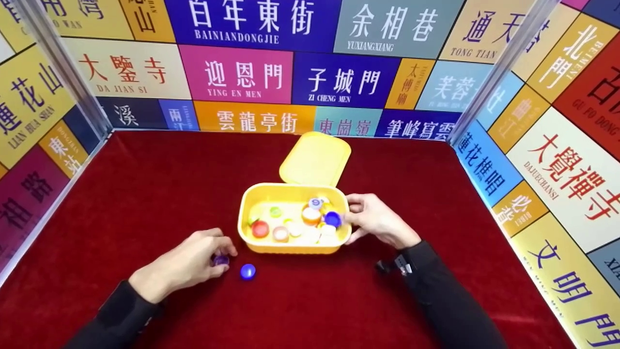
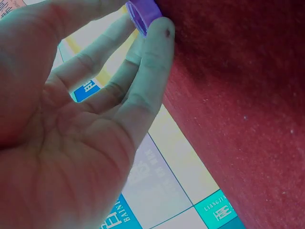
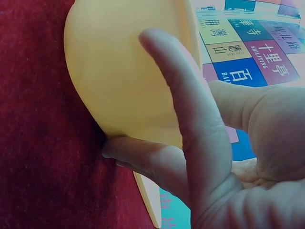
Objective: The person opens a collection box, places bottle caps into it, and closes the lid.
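I am working over a deep red, velvety cloth that covers the whole table, fenced in on three sides by upright panels papered with bright blocks of Chinese street and temple names in pink, blue, yellow, orange and cream, with pale metal posts at the back corners. My left hand lies low on the cloth toward the near left, and its fingers are curled in with the thumb to pinch a small purple cap right at the fabric; from the head view the cap peeks out at my fingertips. Just beside it, to the right and lying free on the cloth, sits a blue cap. Beyond both, near the middle of the table, stands a yellow box with rounded corners, its hinged lid thrown back and standing up behind it. Inside it lies a jumble of small caps, red, orange, green, blue and white among them. My right hand is at the box's right end, thumb pressed to the outer wall near the cloth while the other fingers stand fairly straight along the side, steadying rather than wrapping it. Both my forearms are in black sleeves.
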`<action>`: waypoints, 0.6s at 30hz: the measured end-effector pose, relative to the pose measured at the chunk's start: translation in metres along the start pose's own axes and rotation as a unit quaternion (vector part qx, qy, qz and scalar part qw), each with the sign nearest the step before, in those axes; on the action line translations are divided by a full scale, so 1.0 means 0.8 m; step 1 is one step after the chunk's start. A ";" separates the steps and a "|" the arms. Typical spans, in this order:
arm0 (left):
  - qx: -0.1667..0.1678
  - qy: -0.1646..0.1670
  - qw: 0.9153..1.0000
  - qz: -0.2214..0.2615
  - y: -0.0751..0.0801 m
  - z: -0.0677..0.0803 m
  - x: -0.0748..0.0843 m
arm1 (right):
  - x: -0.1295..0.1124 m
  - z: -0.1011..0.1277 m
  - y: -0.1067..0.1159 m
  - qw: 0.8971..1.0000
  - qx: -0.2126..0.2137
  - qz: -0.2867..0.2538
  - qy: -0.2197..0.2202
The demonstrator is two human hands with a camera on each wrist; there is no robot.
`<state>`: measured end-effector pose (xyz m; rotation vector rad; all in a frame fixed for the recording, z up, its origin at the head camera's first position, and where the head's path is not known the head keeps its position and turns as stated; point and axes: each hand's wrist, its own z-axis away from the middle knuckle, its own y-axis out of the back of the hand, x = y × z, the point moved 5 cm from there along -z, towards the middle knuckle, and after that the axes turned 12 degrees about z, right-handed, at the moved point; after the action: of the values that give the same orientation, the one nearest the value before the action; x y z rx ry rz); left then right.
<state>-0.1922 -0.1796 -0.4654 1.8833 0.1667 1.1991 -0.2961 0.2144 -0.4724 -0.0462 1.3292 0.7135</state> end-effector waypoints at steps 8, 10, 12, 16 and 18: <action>0.002 -0.001 1.000 -0.007 0.001 -0.001 0.000 | 0.001 0.000 0.001 1.000 -0.002 0.004 0.003; 0.001 0.000 1.000 -0.009 0.002 -0.002 0.000 | 0.001 0.000 0.001 1.000 -0.002 0.005 0.002; 0.002 0.000 1.000 -0.013 0.003 -0.003 -0.001 | 0.000 0.000 0.002 1.000 0.000 0.004 0.000; 0.009 0.001 1.000 -0.025 0.008 -0.004 -0.002 | 0.001 0.000 0.001 1.000 0.001 0.005 -0.005; 0.020 0.001 0.999 -0.038 0.013 -0.004 -0.002 | 0.002 0.000 0.001 1.000 0.000 0.005 -0.006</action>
<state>-0.1991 -0.1848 -0.4583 1.8940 0.2626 1.1540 -0.2962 0.2155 -0.4735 -0.0344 1.3197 0.7211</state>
